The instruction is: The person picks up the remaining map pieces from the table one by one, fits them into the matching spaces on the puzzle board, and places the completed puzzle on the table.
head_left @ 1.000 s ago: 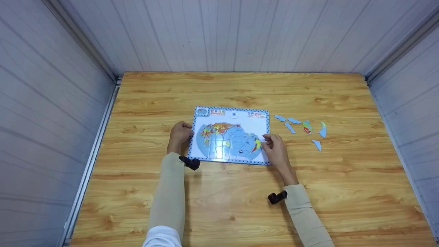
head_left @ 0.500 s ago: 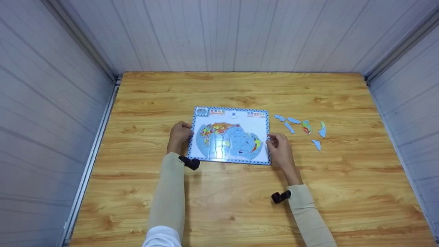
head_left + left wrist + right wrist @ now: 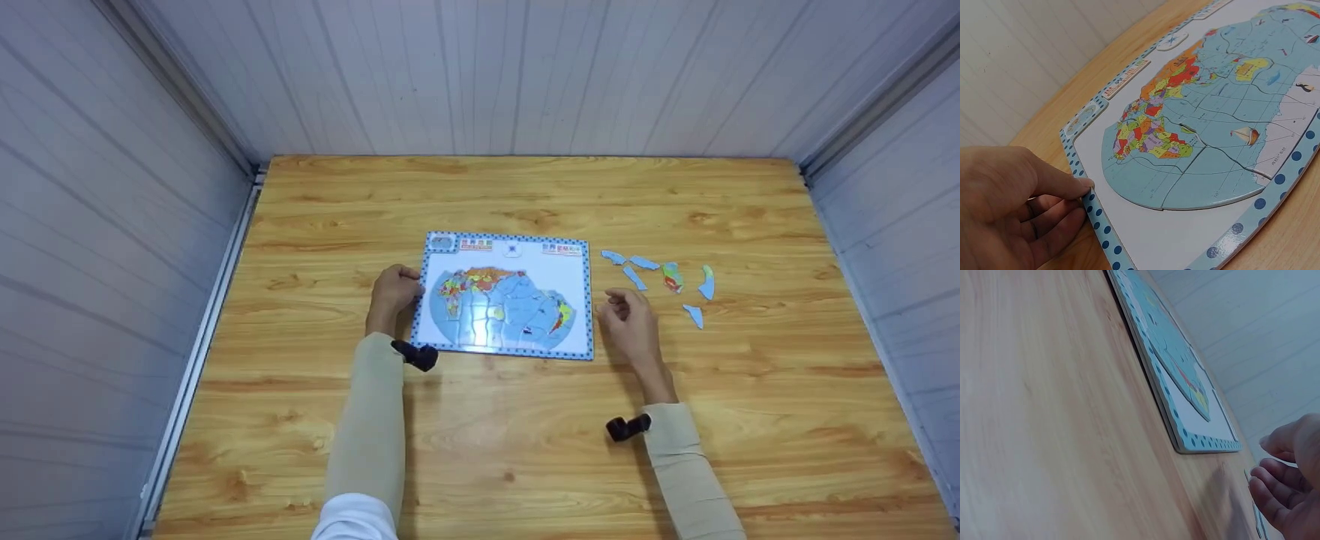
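Note:
A world map jigsaw puzzle board [image 3: 512, 259] with a blue dotted border lies flat on the table. Its map [image 3: 1213, 129] is partly filled with fitted pieces. At the board's left edge, my left hand [image 3: 395, 292] grips the border, thumb on top and fingers curled against the side, as the left wrist view shows. My right hand [image 3: 631, 322] hovers just right of the board, clear of it, fingers loosely curled with nothing visible in them. Beyond that hand lie several loose puzzle pieces, among them a green and red one [image 3: 672, 277] and a small blue one [image 3: 694, 316].
The wooden table [image 3: 502, 442] carries the board near its middle. Pale panel walls [image 3: 480, 82] stand at the back and both sides. More loose pieces, such as a curved blue one [image 3: 707, 283], lie right of the board.
My right hand has moved right, from over the board's right part to just beyond its edge. The left hand and the loose pieces have stayed in place.

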### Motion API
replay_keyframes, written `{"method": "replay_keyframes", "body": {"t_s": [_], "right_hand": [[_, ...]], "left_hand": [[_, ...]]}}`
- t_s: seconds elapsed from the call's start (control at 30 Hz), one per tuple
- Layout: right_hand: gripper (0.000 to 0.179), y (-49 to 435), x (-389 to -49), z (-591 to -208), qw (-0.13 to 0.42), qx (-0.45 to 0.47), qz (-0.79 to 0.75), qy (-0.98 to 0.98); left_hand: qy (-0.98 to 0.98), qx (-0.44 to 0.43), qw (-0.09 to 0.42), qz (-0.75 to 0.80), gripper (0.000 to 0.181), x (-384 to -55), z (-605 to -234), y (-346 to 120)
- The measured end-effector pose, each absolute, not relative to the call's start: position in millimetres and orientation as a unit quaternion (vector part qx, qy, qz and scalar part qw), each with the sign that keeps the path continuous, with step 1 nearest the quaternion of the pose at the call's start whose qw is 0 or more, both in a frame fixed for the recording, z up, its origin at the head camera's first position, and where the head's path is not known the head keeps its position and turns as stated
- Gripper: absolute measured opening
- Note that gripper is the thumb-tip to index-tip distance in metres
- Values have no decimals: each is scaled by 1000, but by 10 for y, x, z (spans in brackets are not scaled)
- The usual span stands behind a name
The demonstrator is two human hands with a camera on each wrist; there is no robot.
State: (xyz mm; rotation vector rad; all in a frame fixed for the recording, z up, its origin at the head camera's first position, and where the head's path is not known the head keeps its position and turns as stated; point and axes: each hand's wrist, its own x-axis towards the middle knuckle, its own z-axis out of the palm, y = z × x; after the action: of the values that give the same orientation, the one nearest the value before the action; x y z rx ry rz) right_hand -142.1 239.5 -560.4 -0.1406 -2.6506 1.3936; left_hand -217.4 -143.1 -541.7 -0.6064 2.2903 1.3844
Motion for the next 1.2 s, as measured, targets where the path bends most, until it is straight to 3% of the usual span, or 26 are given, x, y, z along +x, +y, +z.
{"method": "replay_keyframes", "body": {"t_s": [1.2], "right_hand": [[25, 2916, -1402, -5574, 124, -105, 456, -875]], "left_hand": [[811, -221, 193, 506, 26, -2170, -5413, -1415]]}}
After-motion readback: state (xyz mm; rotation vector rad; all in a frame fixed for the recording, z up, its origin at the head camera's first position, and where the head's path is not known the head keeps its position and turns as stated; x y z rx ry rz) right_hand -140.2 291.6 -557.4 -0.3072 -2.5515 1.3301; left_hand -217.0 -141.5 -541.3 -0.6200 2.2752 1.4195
